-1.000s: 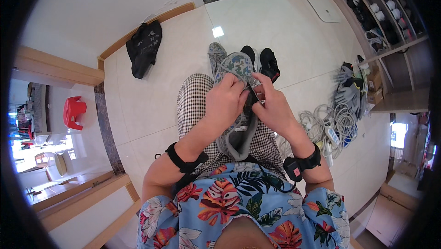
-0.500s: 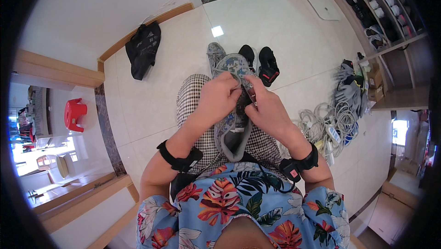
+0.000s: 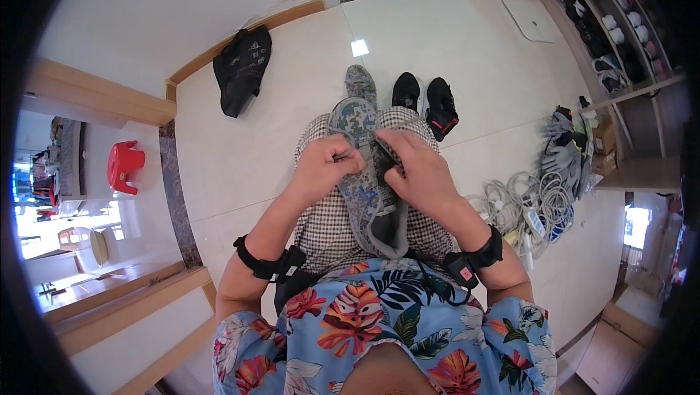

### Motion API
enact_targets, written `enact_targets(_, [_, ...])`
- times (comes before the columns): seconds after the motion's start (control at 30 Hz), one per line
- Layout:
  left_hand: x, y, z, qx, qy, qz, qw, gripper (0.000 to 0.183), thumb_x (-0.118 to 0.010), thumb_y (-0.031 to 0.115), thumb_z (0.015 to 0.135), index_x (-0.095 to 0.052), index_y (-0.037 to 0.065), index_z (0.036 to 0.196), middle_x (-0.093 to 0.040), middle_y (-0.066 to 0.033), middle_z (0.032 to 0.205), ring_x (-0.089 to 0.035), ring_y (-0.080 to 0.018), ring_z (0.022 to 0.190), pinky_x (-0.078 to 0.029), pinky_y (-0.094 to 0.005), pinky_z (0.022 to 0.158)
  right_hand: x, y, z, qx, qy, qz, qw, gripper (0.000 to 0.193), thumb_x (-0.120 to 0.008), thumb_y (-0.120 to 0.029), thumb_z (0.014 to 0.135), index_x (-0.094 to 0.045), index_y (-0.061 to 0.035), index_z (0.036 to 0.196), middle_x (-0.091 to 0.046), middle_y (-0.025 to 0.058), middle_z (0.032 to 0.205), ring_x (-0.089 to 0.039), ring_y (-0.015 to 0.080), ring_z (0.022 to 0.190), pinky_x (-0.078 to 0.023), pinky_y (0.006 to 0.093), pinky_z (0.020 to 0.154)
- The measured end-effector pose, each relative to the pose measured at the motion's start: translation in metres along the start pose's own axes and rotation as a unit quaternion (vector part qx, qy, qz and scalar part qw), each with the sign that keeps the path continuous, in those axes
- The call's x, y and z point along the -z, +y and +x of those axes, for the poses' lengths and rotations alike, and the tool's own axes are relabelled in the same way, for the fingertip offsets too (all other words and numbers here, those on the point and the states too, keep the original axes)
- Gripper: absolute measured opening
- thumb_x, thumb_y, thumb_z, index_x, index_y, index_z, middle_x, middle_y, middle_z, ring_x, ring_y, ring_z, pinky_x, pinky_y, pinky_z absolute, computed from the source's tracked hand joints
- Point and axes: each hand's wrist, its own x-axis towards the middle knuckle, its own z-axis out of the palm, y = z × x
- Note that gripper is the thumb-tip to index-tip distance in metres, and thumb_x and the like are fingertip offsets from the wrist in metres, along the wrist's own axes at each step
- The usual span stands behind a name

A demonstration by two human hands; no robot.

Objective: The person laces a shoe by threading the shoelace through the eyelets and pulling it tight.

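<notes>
A camouflage shoe [image 3: 357, 194] lies on my lap, toe pointing away from me and its opening toward my body. My left hand [image 3: 326, 169] is closed in a pinch at the left edge of the shoe's lacing area; what sits between those fingertips is hidden. On the opposite side, my right hand [image 3: 423, 173] grips the right flap of the shoe, fingers curled over its edge. A similar camouflage shoe [image 3: 360, 83] stands on the floor just past the held shoe's toe.
Two black shoes [image 3: 406, 92] stand beyond my knees. To the right lie coiled cables [image 3: 529, 209] and grey gloves [image 3: 561, 158], near a shoe rack [image 3: 620, 30]. A black bag [image 3: 242, 71] rests by the wall, and a red stool [image 3: 125, 167] is at the left.
My left hand has moved left and toward me, away from the shoe's centre. The shoe has turned a little, toe to the left. The whole view has shifted slightly.
</notes>
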Motion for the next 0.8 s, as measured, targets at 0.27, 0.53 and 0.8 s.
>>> enact_targets(0.27, [-0.002, -0.001, -0.006, -0.03, 0.024, 0.007, 0.999, 0.016, -0.079, 0.009, 0.079, -0.071, 0.0, 0.089, -0.05, 0.0008, 0.076, -0.048, -0.0079, 0.07, -0.039, -0.0255, 0.064, -0.02, 0.018, 0.016, 0.164, 0.077, 0.054, 0.982, 0.021, -0.076, -0.004, 0.076, -0.072, -0.0056, 0.097, -0.065, 0.0072, 0.106, -0.062, 0.0282, 0.094, -0.053, 0.0371, 0.08])
enact_targets(0.53, [-0.016, -0.006, 0.001, -0.194, 0.128, 0.216, 0.949, 0.048, -0.085, 0.018, 0.068, -0.074, 0.011, 0.114, -0.057, -0.0065, 0.095, -0.061, -0.0231, 0.081, -0.052, -0.0338, 0.07, -0.023, 0.023, 0.015, 0.182, 0.11, 0.029, 0.977, 0.02, -0.077, -0.006, 0.076, -0.072, -0.0065, 0.095, -0.068, 0.0049, 0.1, -0.064, 0.0262, 0.092, -0.053, 0.0354, 0.076])
enact_targets(0.8, [-0.019, -0.01, 0.003, -0.168, 0.118, 0.213, 0.955, 0.044, -0.084, 0.014, 0.071, -0.074, 0.01, 0.114, -0.057, -0.0078, 0.091, -0.061, -0.0238, 0.08, -0.05, -0.0342, 0.068, -0.002, 0.002, 0.002, 0.378, 0.015, 0.027, 0.925, 0.026, -0.076, -0.007, 0.076, -0.072, -0.0092, 0.102, -0.07, 0.0048, 0.103, -0.065, 0.0239, 0.088, -0.054, 0.0339, 0.072])
